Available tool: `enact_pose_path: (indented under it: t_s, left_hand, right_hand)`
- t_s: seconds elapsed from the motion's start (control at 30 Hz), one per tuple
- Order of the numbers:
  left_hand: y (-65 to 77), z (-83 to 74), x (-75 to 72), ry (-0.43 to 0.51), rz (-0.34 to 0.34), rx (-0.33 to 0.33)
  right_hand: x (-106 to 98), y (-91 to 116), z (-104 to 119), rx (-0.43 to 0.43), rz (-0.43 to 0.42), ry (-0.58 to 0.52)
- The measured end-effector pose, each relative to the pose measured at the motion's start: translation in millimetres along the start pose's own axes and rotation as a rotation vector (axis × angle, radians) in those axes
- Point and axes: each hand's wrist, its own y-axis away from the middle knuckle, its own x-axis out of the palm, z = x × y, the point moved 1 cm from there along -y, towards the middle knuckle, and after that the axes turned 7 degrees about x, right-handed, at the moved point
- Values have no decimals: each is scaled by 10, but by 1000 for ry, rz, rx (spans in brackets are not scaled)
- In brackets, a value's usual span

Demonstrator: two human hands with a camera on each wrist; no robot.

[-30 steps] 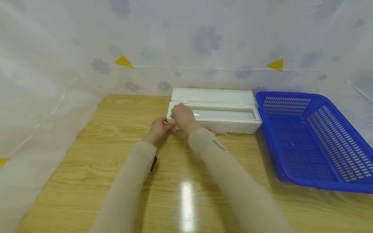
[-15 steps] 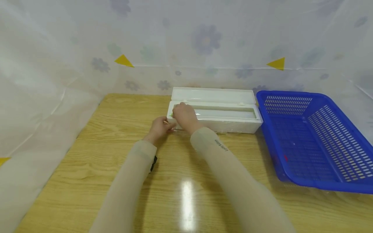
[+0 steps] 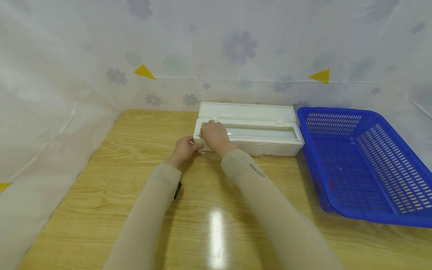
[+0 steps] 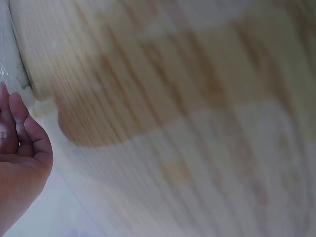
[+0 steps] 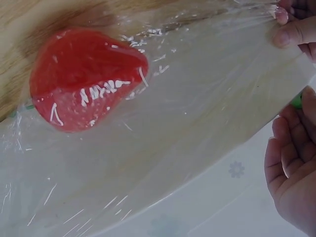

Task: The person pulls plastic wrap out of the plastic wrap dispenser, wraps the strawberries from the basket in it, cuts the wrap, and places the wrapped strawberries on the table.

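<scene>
A long white cling film box (image 3: 251,147) lies at the back of the table with its lid (image 3: 246,110) raised. My left hand (image 3: 184,150) is at the box's front left corner, pinching the edge of the clear cling film (image 5: 163,128). My right hand (image 3: 215,135) reaches over the left end of the box, its fingertips on a small green slider (image 3: 200,134), mostly hidden by the fingers. A red pear-shaped fruit (image 5: 86,81) shows through the film in the right wrist view; my right arm hides it in the head view.
A blue plastic basket (image 3: 312,174) stands right of the box, close against its end. The wooden table (image 3: 135,150) runs back to a flower-patterned sheet (image 3: 236,63) with yellow triangles on it.
My right hand has shifted slightly to the right along the box. The red patch beside my right sleeve is now covered by it. My left hand has stayed in place.
</scene>
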Motion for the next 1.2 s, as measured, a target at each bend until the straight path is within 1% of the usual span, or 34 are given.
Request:
enact_pose_path:
  t_s: [0.1,0.33,0.5,0.73,0.9,1.2]
  left_hand:
    - [-1,-1,2,-3,5,-3]
    - [7,-2,-8,10,-6,-7]
    - [8,5,-12,16,-13,8]
    - [5,3,-5,22,-11,-1]
    - [-2,7,6,17,-15,9]
    - [-13,14,1,6,-13,11]
  right_hand:
    - [3,5,-2,-1,2,-6]
    - [9,12,-4,0,-14,-9]
    - [28,12,-14,13,1,1]
    - [53,14,-32,19,5,11]
    - [49,28,-39,39,18,5]
    - [43,43,-66,45,45,10]
